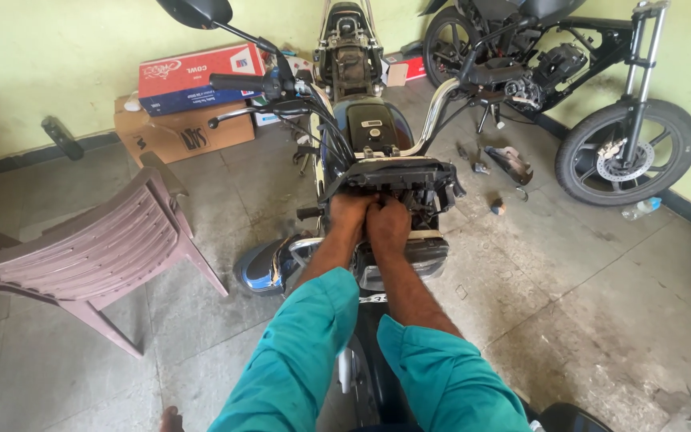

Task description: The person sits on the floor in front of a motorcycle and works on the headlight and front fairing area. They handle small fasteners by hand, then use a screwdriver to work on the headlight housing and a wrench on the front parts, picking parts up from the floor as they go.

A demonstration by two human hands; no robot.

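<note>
A motorcycle stands in front of me, its front end facing me with the headlight cover off. Both my hands are pressed side by side into the exposed black headlight bracket. My left hand and my right hand have their fingers curled around parts inside the housing; what they grip is hidden. The chrome handlebar with its black grip and mirror stretches to the left. My teal sleeves fill the bottom of the view.
A brown plastic chair stands at the left. Cardboard boxes lie against the back wall. A partly stripped second motorcycle stands at the right, with loose parts and a plastic bottle on the concrete floor.
</note>
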